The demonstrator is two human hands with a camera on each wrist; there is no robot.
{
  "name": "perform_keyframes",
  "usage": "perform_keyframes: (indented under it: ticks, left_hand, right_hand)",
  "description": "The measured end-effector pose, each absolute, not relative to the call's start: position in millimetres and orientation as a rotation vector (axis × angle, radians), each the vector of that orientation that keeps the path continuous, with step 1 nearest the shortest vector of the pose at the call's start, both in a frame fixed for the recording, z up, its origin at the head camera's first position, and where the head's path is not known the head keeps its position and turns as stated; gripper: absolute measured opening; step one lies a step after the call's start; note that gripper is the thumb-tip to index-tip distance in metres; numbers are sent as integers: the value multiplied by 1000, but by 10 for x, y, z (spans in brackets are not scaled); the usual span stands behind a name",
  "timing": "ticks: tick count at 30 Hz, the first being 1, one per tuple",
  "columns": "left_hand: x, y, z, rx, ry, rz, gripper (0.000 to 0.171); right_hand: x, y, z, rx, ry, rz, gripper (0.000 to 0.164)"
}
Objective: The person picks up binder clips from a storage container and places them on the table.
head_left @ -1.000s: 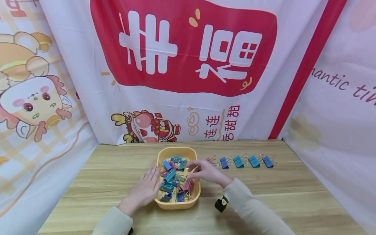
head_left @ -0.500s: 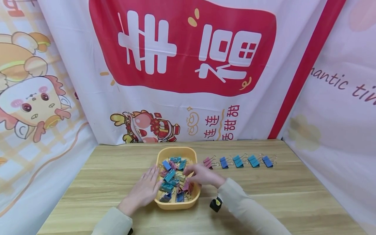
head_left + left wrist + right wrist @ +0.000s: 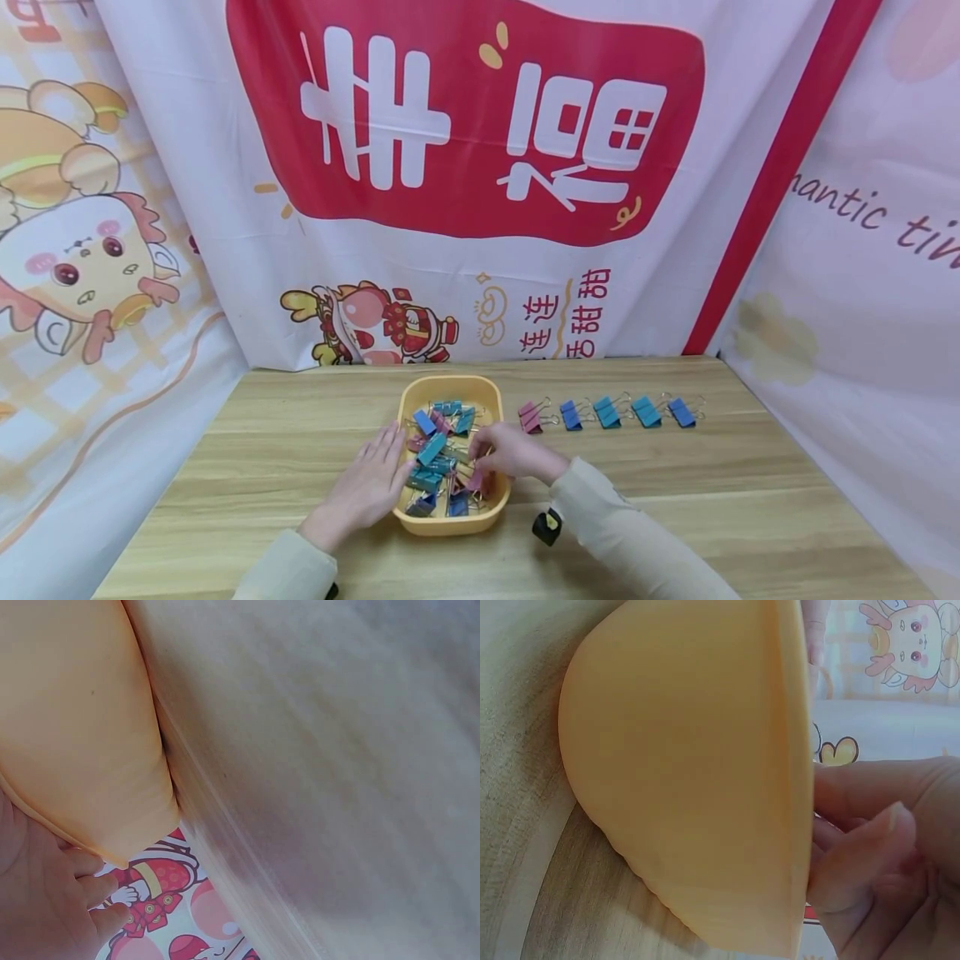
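Note:
A yellow plastic basket (image 3: pixel 450 527) holds a pile of colourful binder clips, among them a teal clip (image 3: pixel 432 448) and a blue clip (image 3: pixel 458 503). My left hand (image 3: pixel 367 479) lies along the basket's left side with straight fingers, thumb over the rim. My right hand (image 3: pixel 517 454) reaches over the right rim, its fingers bent down at a pink binder clip (image 3: pixel 476 481), which they partly cover. In the right wrist view the basket wall (image 3: pixel 682 772) hides the fingertips, so I cannot tell whether they pinch the clip.
Right of the basket, a row of binder clips stands on the wooden table (image 3: pixel 637 517): a pink clip (image 3: pixel 531 416) nearest, then several blue and teal ones, ending with a blue clip (image 3: pixel 682 412). Printed cloth (image 3: pixel 480 250) hangs behind the table and at both sides.
My right hand has moved left and down into the basket, over the pink clip there, uncovering the pink clip in the table row. My left hand has stayed put.

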State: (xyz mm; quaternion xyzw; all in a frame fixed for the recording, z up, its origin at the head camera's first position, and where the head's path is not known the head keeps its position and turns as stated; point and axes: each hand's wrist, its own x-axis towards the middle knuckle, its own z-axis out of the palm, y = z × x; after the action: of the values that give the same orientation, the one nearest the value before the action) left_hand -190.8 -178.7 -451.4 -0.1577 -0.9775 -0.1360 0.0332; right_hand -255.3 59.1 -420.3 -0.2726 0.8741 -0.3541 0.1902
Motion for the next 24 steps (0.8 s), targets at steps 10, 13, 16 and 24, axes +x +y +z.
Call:
perform_keyframes:
  ticks: [10, 13, 16, 24]
  left_hand:
    - [-1910, -1793, -4535, -494, -3003, -406, 57]
    - [-1910, -1791, -4531, -489, -3007, -411, 57]
    - [-1911, -1789, -4527, -482, -3012, -415, 58]
    - [-1914, -1793, -4518, -480, -3020, -416, 58]
  right_hand:
    - [-2551, 657, -4111, -786, 2440, -1083, 5]
    - [-2572, 700, -4077, -797, 2448, -1128, 6]
    - [-2595, 738, -4057, -789, 2453, -1166, 7]
    - [-2619, 847, -3972, -787, 2416, -1292, 7]
